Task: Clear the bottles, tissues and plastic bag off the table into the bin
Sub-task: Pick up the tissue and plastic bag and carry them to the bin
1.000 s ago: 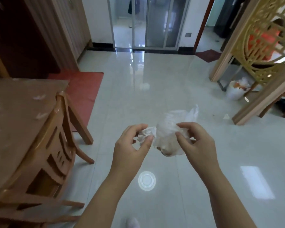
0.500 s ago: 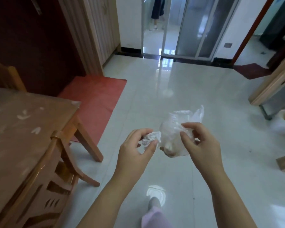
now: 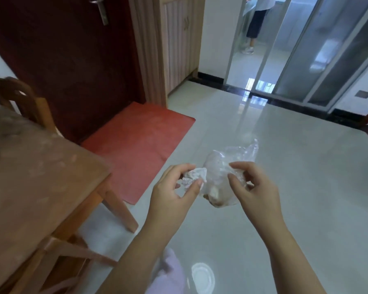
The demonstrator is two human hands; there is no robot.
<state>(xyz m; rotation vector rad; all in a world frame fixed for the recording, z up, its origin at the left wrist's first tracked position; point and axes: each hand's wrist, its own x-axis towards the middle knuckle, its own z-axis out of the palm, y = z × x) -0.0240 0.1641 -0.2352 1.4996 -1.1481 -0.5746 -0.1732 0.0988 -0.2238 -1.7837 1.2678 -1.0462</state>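
Note:
Both hands are held out over the shiny tiled floor, away from the table. My left hand pinches a crumpled white tissue between thumb and fingers. Touching it on the right is a clear crumpled plastic bag with something pale inside, gripped by my right hand. The brown wooden table fills the left edge of the view, blurred. No bin and no bottles are in view.
A wooden chair stands behind the table. A red mat lies before a dark door. Sliding glass doors are at the back right, with a person's legs beyond them. Open floor lies ahead.
The view has swung left: the lattice screen and white bag on the right are gone, the dark door and mat have come in. The hands keep the same hold.

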